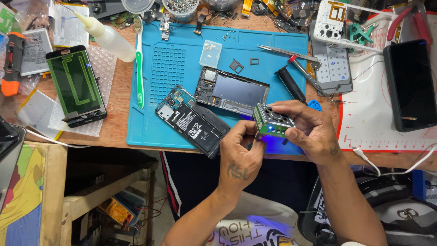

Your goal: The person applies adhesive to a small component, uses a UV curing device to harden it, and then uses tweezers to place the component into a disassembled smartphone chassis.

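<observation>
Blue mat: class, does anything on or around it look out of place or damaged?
The opened phone hangs over the near edge of the blue mat, back cover off and battery exposed. Small screws lie loose at the far edge. Both hands, left hand and right hand, hold a small glowing box.

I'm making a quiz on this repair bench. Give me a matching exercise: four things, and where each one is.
Things:
1. toothbrush
2. small fan box
3. squeeze bottle
4. black phone

Places:
A. between the left hand and right hand
B. on the blue mat's left edge
C. far right, on the white sheet
D. on the wooden bench, left of the mat

Pairs: 1-B, 2-A, 3-D, 4-C
</observation>
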